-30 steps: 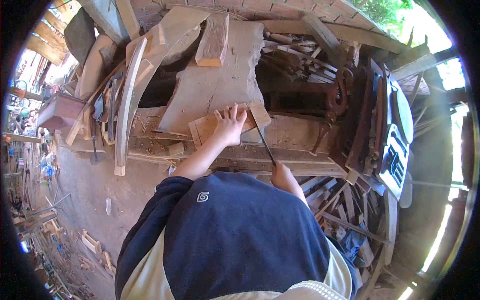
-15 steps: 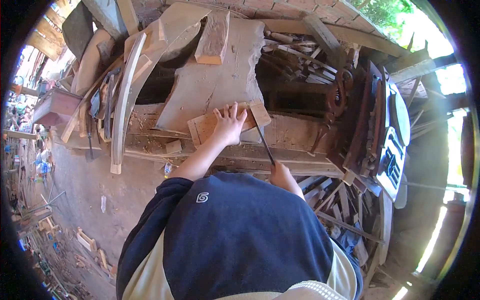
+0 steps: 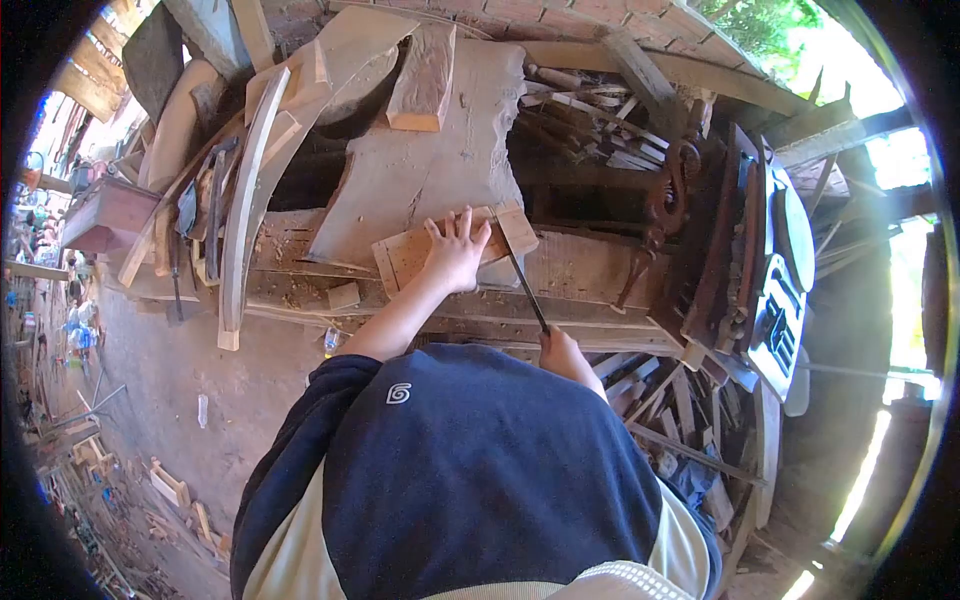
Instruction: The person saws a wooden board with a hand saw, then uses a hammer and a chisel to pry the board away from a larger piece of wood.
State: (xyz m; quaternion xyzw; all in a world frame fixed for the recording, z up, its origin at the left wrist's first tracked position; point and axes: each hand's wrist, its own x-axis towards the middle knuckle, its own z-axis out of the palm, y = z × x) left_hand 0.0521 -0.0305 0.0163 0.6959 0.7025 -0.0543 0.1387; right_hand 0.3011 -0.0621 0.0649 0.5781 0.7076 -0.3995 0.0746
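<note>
My left hand (image 3: 456,258) lies with fingers spread on a flat wooden board (image 3: 402,255), pressing on its upper face. The board rests at a slant over the near edge of a large rough-edged slab (image 3: 425,185). My right hand (image 3: 566,354), closed, grips the near end of a saw (image 3: 527,284) with a long, narrow dark blade. Its handle is hidden in my fist. The blade reaches away from me and crosses the board close to its right end (image 3: 516,228), to the right of my left hand.
A thick wood block (image 3: 424,80) sits on the slab's far part. Long curved pieces (image 3: 250,200) lean at the left of the workbench (image 3: 590,270). To the right stand a carved dark wooden piece (image 3: 672,190) and a white plastic chair (image 3: 778,318). Scrap sticks (image 3: 600,115) lie behind.
The whole view has shifted slightly. My left hand stays on the board, and the saw remains across it at nearly the same place.
</note>
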